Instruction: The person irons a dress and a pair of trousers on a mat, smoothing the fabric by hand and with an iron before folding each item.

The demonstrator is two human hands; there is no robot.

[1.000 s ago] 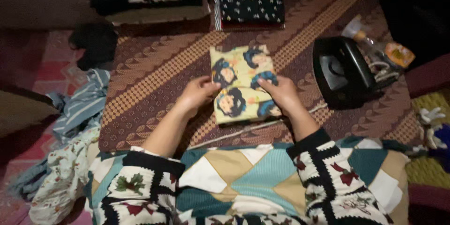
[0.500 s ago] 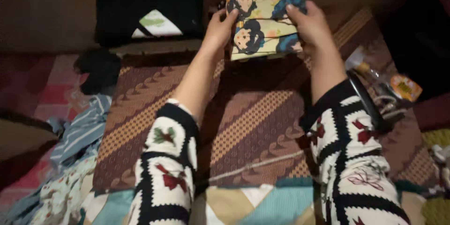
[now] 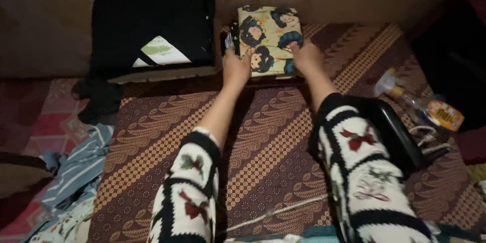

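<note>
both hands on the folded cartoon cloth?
Yes: left hand and right hand both rest on the cartoon cloth.

The folded printed cloth looks soft and matt, the patterned mat woven, the bottle seemingly glossy plastic.

Both hands rest on a folded yellow cartoon-print cloth: left hand at its near-left edge, right hand at its near-right corner. Left of the grip lies a folded black garment; nearer the person, a brown patterned mat.
</note>
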